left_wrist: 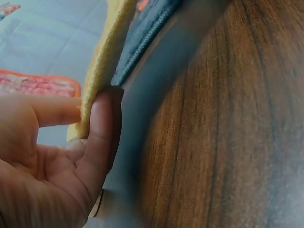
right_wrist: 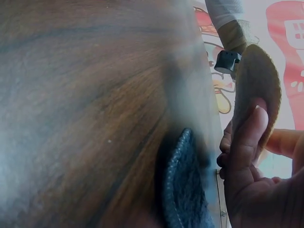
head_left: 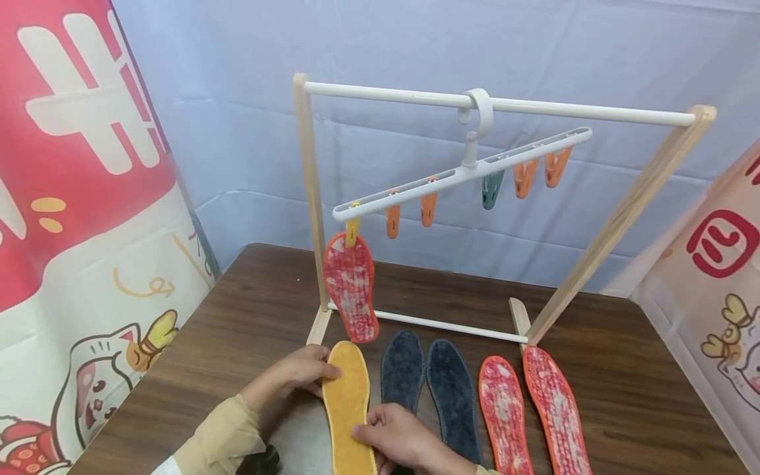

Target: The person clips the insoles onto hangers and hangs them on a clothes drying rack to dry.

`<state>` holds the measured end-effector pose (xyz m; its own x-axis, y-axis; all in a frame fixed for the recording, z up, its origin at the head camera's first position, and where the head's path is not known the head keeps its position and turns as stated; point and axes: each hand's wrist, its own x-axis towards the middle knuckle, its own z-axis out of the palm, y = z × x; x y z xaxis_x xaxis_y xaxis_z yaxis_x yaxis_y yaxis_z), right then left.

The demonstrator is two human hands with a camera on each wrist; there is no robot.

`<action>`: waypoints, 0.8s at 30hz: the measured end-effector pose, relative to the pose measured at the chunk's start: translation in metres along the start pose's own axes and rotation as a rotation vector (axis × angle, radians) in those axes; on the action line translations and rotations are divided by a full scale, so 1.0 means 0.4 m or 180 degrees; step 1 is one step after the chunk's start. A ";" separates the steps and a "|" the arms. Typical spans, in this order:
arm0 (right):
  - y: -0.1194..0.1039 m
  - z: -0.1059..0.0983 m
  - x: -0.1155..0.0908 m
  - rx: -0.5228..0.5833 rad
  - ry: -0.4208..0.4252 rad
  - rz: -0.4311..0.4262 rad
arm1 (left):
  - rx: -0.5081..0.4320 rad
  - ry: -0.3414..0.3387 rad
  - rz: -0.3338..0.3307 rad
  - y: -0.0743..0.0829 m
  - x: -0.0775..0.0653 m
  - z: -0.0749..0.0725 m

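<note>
A yellow insole is held up over the table between both hands. My left hand pinches its left edge near the top, thumb on the front face and fingers behind, as the left wrist view shows of the insole. Lower down, my right hand grips the right edge, with a finger against the back of the insole. Just above the yellow tip hangs a red-and-white insole, clipped by a yellow clothespin at the left end of a white hanger.
Two dark insoles lie right of the yellow one, then two red-and-white insoles farther right. Several orange clips and a green clip hang along the hanger. It hooks onto a wood-and-white rack standing on the brown table.
</note>
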<state>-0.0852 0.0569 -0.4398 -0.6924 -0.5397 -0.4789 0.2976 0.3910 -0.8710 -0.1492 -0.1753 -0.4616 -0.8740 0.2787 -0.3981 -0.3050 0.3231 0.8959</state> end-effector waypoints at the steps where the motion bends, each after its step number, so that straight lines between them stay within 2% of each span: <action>1: 0.000 -0.001 -0.002 -0.0026 0.0000 0.0008 | -0.0037 -0.0030 0.0001 0.000 -0.002 -0.001; 10: 0.004 -0.005 -0.015 -0.0205 0.0037 0.0024 | -0.0186 -0.0291 0.0067 0.001 -0.012 -0.002; 15: 0.000 -0.007 -0.017 -0.0229 0.0048 0.0081 | -0.0209 -0.0435 0.0221 0.012 -0.015 -0.003; 21: 0.000 -0.015 -0.016 -0.0082 -0.0017 0.0110 | -0.0224 -0.0482 0.0391 0.039 -0.017 -0.008; 24: 0.001 -0.020 -0.019 -0.0062 -0.0047 0.0040 | -0.0156 -0.0485 0.0437 0.050 -0.017 -0.009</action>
<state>-0.0850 0.0670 -0.4357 -0.6789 -0.5456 -0.4913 0.2931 0.4122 -0.8627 -0.1509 -0.1738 -0.4403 -0.8425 0.4518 -0.2934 -0.2082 0.2293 0.9508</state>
